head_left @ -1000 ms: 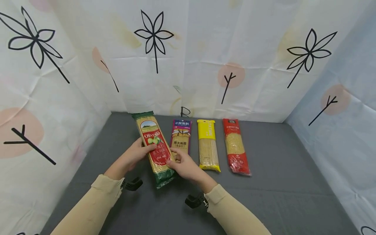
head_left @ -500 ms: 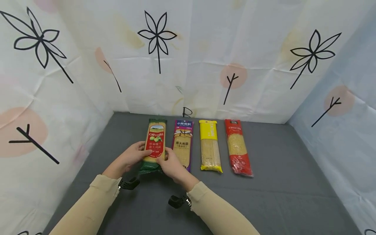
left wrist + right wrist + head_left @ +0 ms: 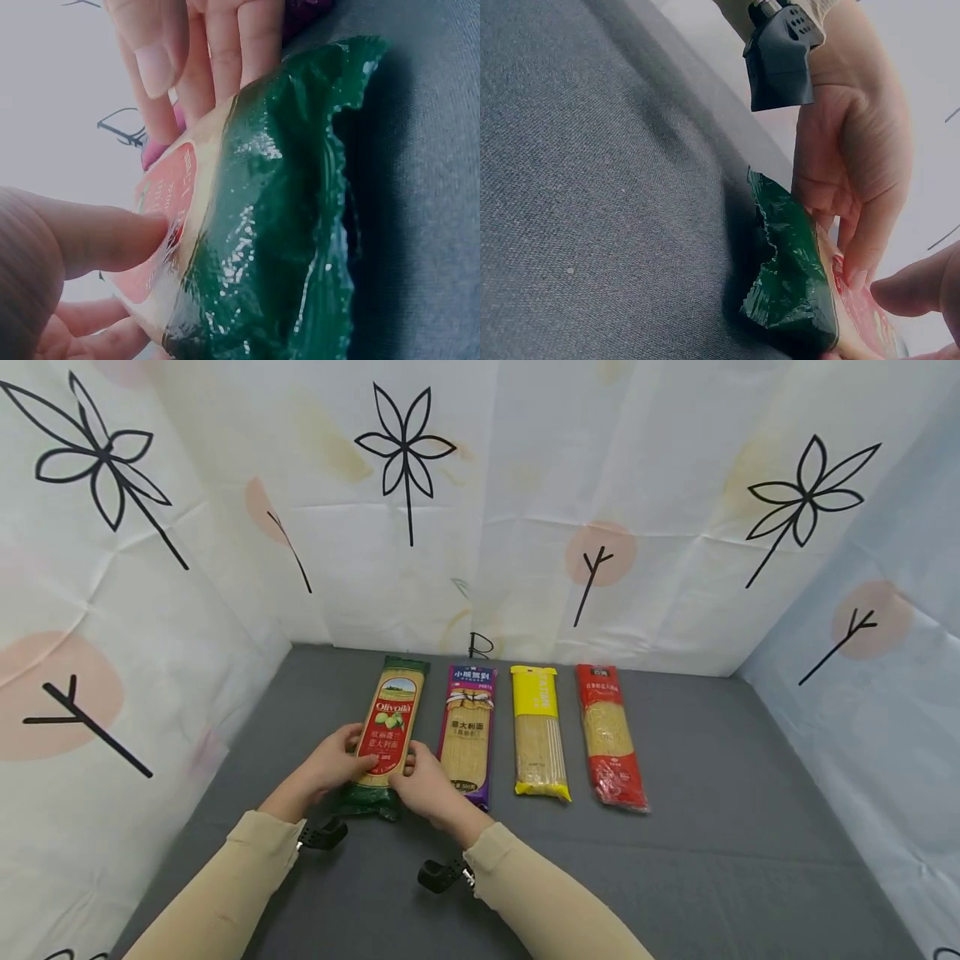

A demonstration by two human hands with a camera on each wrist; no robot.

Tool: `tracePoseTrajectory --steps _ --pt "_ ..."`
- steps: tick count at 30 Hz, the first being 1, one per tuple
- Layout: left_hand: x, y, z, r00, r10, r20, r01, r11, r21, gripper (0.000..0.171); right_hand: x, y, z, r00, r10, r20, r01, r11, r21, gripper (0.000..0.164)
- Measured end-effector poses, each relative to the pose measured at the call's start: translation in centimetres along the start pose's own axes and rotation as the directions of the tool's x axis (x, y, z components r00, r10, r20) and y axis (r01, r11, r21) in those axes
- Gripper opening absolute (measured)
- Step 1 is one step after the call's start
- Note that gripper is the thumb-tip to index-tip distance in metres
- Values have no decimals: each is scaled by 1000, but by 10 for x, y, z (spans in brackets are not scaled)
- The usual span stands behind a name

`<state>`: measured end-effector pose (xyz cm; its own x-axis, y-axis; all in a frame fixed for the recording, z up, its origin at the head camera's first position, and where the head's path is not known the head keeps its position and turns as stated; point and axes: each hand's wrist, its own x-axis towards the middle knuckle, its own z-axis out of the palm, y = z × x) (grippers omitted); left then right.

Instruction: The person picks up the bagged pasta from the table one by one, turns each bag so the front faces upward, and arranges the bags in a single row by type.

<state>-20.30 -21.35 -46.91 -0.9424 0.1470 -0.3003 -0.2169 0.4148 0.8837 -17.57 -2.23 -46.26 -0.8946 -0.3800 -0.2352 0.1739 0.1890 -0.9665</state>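
A green-ended spaghetti pack (image 3: 386, 735) with a red oval label lies at the left of the row, slightly slanted, its lower end close to the table. My left hand (image 3: 330, 768) grips its left side; in the left wrist view the thumb (image 3: 127, 236) presses on the label. Against the right side rest the fairly straight fingers of my right hand (image 3: 431, 785). In that same view the right thumb (image 3: 154, 67) is raised off the pack. The green end (image 3: 791, 270) shows in the right wrist view, with a dark shadow beside it.
A purple spaghetti pack (image 3: 467, 735) lies just right of my right hand. Further right are a yellow pack (image 3: 538, 735) and a red pack (image 3: 611, 735). They lie on a grey cloth-covered table (image 3: 712, 860), with a patterned curtain (image 3: 510, 460) behind and at the sides.
The green-ended spaghetti pack has moved left and straightened from its strong tilt, coming down beside the purple pack. Both hands have gone with it; the purple pack is now uncovered.
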Motion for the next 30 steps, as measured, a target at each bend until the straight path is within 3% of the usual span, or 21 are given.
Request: tracePoseTrajectory --steps 4,8,11,17,30 --pt "1 -1 1 999 32 22 -33 999 42 79 5 4 1 999 -50 8 50 993 -108 65" --pt "3 -2 -1 998 52 42 -56 994 89 82 8 5 3 997 -71 5 70 957 -280 74" --pt "5 -3 -3 996 61 66 -66 994 84 82 8 3 3 998 -58 -8 51 935 -352 78" --pt "7 -5 -5 995 54 84 -62 993 97 82 7 2 2 1000 -23 -13 15 916 -401 80" --pt "9 -8 -5 995 39 92 -47 995 88 82 8 3 4 1000 -19 -4 15 914 -405 80"
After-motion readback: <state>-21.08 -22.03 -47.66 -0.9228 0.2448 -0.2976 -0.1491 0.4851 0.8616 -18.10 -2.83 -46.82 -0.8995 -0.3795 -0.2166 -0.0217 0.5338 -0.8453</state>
